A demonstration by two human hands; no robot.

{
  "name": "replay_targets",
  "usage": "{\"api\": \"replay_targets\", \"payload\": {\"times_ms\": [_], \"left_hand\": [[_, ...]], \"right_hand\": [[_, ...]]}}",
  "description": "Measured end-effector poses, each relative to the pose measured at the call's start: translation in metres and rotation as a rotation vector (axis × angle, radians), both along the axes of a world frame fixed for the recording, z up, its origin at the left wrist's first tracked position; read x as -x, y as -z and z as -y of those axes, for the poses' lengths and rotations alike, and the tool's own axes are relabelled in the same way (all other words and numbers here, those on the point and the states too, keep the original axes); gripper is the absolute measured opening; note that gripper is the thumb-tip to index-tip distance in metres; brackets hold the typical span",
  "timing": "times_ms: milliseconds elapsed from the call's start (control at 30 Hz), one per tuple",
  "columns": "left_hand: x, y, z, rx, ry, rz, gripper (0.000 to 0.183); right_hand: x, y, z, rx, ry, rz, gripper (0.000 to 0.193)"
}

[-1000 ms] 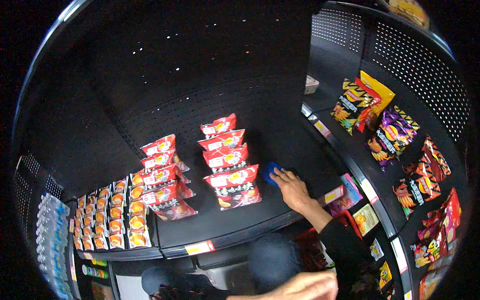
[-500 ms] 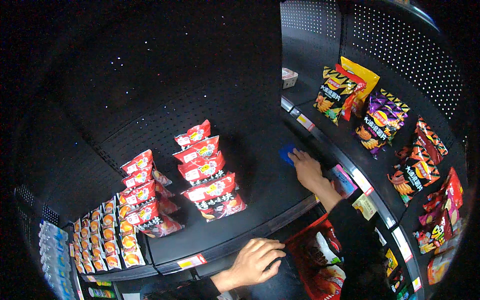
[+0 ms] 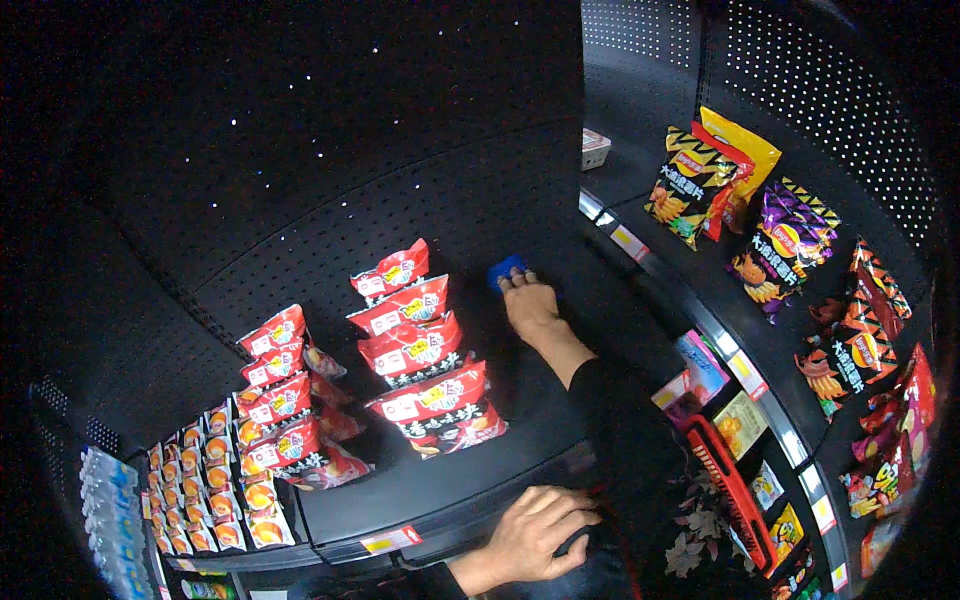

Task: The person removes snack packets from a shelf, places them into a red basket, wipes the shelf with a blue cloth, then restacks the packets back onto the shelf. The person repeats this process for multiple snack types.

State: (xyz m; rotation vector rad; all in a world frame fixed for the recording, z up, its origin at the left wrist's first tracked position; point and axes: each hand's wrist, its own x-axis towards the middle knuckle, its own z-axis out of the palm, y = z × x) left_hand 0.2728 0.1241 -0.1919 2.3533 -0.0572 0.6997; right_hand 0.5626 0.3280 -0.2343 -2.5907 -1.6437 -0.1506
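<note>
My right hand (image 3: 528, 305) reaches far onto the black shelf (image 3: 400, 500), its fingers pressed over a blue cloth (image 3: 506, 272). The cloth lies against the shelf surface near the perforated back panel; most of it shows beyond my fingertips. Left of that hand stands a row of red snack bags (image 3: 430, 405), one behind another, with a second row of red bags (image 3: 290, 440) further left. My left hand (image 3: 540, 535) is low, by the shelf's front edge, with its fingers apart and slightly bent, and nothing shows in it. What lies under its palm is hidden.
Several small orange-and-white packs (image 3: 215, 480) fill the left end, beside clear bottles (image 3: 108, 520). On the right, a curved shelf holds chip bags (image 3: 785, 235) behind a price rail (image 3: 740, 365). A red slotted plastic piece (image 3: 730, 490) stands below my right arm.
My right hand has slid left and slightly toward the back panel with the blue cloth. The view has shifted a little. The red slotted piece now shows where my right sleeve was.
</note>
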Motion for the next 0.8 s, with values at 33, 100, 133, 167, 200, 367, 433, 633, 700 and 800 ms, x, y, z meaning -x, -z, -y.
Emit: {"api": "replay_targets", "payload": {"times_ms": [33, 100, 133, 167, 200, 367, 433, 633, 700, 800], "left_hand": [[0.0, 0.0, 0.0, -0.011, -0.002, 0.004, 0.023], [-0.001, 0.001, -0.001, -0.019, 0.004, -0.007, 0.023], [-0.001, 0.001, 0.0, -0.024, 0.007, -0.015, 0.024], [-0.002, 0.0, 0.0, -0.023, 0.005, -0.02, 0.023], [-0.002, 0.0, 0.0, -0.023, 0.003, -0.026, 0.023], [0.001, -0.004, 0.004, -0.054, -0.033, -0.016, 0.019], [0.001, -0.006, 0.005, -0.064, -0.046, -0.009, 0.02], [0.004, -0.005, 0.006, -0.081, -0.059, -0.019, 0.018], [0.005, -0.006, 0.006, -0.087, -0.062, -0.01, 0.017], [0.008, -0.008, 0.007, -0.086, -0.072, -0.007, 0.016]], "right_hand": [[0.006, 0.001, 0.005, -0.019, -0.031, 0.019, 0.05], [0.016, -0.002, 0.007, -0.01, -0.055, -0.063, 0.05], [0.02, -0.003, 0.007, 0.021, -0.079, -0.054, 0.051], [0.023, -0.004, 0.007, 0.04, -0.112, -0.049, 0.051], [0.027, -0.005, 0.007, 0.058, -0.146, -0.044, 0.052], [0.04, -0.005, 0.022, -0.021, -0.242, -0.106, 0.048], [0.04, -0.007, 0.039, -0.062, -0.275, -0.137, 0.047], [0.053, -0.013, 0.105, -0.084, -0.32, -0.089, 0.049], [0.057, -0.012, 0.131, -0.072, -0.342, -0.055, 0.051], [0.061, -0.01, 0.172, -0.149, -0.399, -0.042, 0.054]]}}
